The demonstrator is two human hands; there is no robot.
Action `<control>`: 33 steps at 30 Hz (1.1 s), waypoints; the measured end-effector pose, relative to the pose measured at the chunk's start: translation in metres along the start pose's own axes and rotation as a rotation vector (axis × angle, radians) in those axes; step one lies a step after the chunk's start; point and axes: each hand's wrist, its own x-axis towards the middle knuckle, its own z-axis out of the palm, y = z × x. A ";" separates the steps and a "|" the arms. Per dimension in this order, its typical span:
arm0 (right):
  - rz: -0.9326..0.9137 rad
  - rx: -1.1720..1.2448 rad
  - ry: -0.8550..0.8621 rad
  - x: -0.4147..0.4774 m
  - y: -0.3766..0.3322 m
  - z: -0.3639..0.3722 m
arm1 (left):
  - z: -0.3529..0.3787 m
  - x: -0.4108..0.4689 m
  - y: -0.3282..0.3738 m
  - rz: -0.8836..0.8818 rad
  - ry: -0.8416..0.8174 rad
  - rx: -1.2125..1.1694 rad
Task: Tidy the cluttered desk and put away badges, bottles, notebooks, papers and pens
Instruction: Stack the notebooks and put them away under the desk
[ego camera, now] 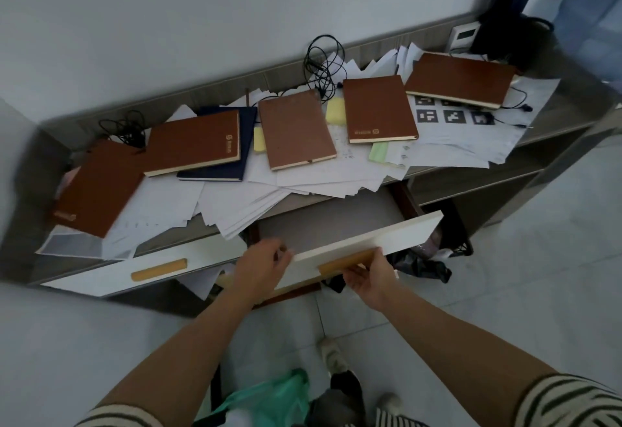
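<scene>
Six notebooks [296,128] and loose papers [235,204] are lying scattered across the worktop [565,103]; seemingly nothing is being stored yet. Left hand [261,263] is curling its fingers [279,250] over the open, empty-looking drawer [336,221], while right hand [368,278] is gripping its wooden handle [346,261].

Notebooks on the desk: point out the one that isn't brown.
The dark blue notebook, half covered by the second brown notebook from the left. The other five have brown covers.
</scene>
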 end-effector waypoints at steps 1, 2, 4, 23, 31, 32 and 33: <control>-0.003 -0.004 0.002 -0.001 0.002 -0.003 | 0.003 -0.010 -0.002 -0.002 -0.026 -0.003; -0.002 -0.007 -0.003 -0.004 0.004 -0.006 | 0.005 -0.020 -0.004 0.005 -0.035 -0.008; 0.006 -0.015 -0.029 -0.006 0.004 -0.013 | 0.010 -0.034 -0.010 0.041 -0.045 -0.026; -0.113 -0.229 0.070 -0.020 -0.042 -0.055 | 0.031 -0.044 -0.007 -0.008 -0.251 0.240; -0.481 -0.487 0.346 -0.056 -0.137 -0.077 | -0.002 0.005 0.046 -0.030 -0.297 0.072; -0.535 -0.493 0.378 -0.056 -0.150 -0.076 | -0.008 0.015 0.057 -0.024 -0.277 0.061; -0.580 -0.488 0.423 -0.056 -0.163 -0.077 | -0.013 0.025 0.066 -0.012 -0.262 0.057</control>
